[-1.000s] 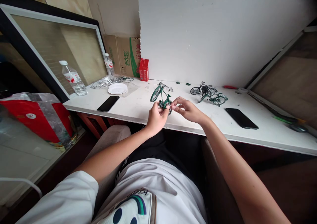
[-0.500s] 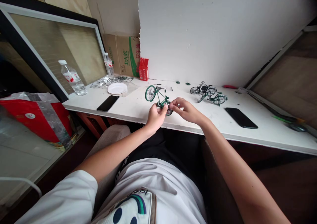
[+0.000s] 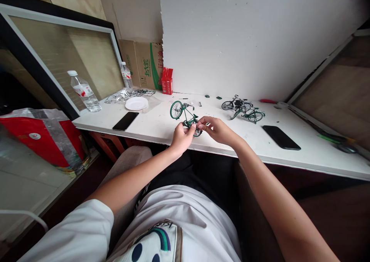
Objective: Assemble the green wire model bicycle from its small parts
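Note:
A small green model bicycle point(image 3: 185, 111) is held tilted over the front part of the white table, its one wheel up at the left and the other down by my fingers. My left hand point(image 3: 182, 137) grips it near the lower wheel, thumb on top. Beside that wheel, my right hand point(image 3: 215, 129) has its thumb and forefinger pinched together at the bike's edge. Whether a small part sits in that pinch is hidden. To the right stand a second green model bicycle point(image 3: 251, 114) and a black one point(image 3: 231, 103) behind it.
Black phones lie at left point(image 3: 126, 121) and right point(image 3: 281, 137) on the table point(image 3: 156, 127). A white plate point(image 3: 137, 103), water bottle point(image 3: 86, 92), red box point(image 3: 167, 81) and dark part frames point(image 3: 127, 95) are toward the back left. Small loose pieces point(image 3: 200, 104) lie behind the bike.
The held bicycle has tipped very slightly, its lower wheel a touch nearer me. My right hand has shifted down slightly; my left hand stays in place.

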Available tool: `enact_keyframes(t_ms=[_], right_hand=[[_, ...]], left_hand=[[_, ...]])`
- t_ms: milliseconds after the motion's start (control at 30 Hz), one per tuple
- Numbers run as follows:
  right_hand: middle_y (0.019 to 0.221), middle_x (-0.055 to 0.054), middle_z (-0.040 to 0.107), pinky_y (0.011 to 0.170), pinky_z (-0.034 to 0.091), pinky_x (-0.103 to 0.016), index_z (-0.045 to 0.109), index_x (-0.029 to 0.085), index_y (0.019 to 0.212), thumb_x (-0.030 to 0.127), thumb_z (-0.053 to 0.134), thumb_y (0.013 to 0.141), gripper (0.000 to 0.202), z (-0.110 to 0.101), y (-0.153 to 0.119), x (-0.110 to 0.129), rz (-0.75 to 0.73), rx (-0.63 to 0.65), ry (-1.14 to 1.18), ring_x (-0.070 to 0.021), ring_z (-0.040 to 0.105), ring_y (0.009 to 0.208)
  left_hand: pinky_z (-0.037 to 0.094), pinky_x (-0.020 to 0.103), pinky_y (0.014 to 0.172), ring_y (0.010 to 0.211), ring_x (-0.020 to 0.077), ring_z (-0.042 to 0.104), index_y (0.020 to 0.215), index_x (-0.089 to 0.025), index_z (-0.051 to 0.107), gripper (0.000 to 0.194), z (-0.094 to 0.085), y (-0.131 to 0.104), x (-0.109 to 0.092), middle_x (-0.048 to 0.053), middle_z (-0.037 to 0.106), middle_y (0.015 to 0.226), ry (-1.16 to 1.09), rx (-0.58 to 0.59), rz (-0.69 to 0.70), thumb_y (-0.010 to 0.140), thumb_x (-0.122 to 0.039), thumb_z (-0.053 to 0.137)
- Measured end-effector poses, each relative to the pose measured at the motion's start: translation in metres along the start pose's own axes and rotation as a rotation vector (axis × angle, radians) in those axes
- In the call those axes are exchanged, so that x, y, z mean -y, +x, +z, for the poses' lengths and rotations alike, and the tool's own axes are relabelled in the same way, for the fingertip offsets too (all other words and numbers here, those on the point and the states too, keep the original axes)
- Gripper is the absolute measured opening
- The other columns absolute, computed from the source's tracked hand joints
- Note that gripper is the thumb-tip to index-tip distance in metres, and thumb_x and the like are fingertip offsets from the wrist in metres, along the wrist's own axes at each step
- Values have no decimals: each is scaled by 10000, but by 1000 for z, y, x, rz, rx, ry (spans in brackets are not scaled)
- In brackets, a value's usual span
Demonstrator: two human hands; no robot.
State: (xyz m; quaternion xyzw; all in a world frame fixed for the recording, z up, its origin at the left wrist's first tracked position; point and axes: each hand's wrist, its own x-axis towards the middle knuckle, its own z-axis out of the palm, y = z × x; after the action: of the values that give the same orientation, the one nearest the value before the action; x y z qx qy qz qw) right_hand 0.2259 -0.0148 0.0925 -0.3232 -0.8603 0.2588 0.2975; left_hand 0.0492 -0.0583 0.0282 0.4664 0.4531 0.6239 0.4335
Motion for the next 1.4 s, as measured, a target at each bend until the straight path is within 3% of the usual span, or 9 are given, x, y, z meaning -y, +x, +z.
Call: enact_keyframes(t_ms=[367,500,733,867,1033,1233,1400], right_hand=[[890,-69,757,765,524,-353,746,205,966,712,636,942,520,-9,-2,-4,80,139,97,-208,654,798],[878,-61,737,750,522,-346,725,205,973,712,638,945,516,-7,-2,-4,83,143,131,-191,637,775],[698,0,625,590,429,-292,647,199,935,677,635,966,479,1,-2,0,188,150,200,-133,519,601],[766,-23,690,624,463,-301,626,210,992,662,606,986,453,6,-1,-5,170,121,196,-149,573,642],[905,-63,749,727,502,-317,627,203,1014,674,595,976,473,10,0,-6,186,110,230,-172,640,771],[828,-27,690,658,440,-294,633,198,999,688,654,926,496,7,0,2,286,111,270,-127,529,668],[643,48,512,581,350,-264,601,212,952,634,666,940,428,4,-1,5,369,161,333,-101,414,586]], left_hand=[[654,385,886,911,254,813,1081,-195,640,431,0,2,13,110,821,941,-22,20,19,883,-522,836],[659,394,876,876,238,807,1088,-181,648,445,0,2,10,108,816,931,-49,22,-25,880,-524,839],[661,427,915,886,223,802,1090,-148,672,450,0,0,-2,115,814,956,-143,31,-135,860,-481,869],[635,463,1016,927,221,809,1099,-116,699,275,1,-3,-11,140,819,1051,-282,100,-266,951,-328,793],[604,497,1077,958,226,807,1108,-95,715,166,3,-6,-19,147,822,1057,-339,78,-338,993,-216,718],[577,529,1104,945,223,803,1098,-81,727,148,4,-8,-21,158,817,1083,-342,72,-333,1013,-193,679],[586,521,1096,941,218,799,1090,-81,727,136,3,-7,-19,153,817,1066,-333,90,-349,1018,-181,670]])
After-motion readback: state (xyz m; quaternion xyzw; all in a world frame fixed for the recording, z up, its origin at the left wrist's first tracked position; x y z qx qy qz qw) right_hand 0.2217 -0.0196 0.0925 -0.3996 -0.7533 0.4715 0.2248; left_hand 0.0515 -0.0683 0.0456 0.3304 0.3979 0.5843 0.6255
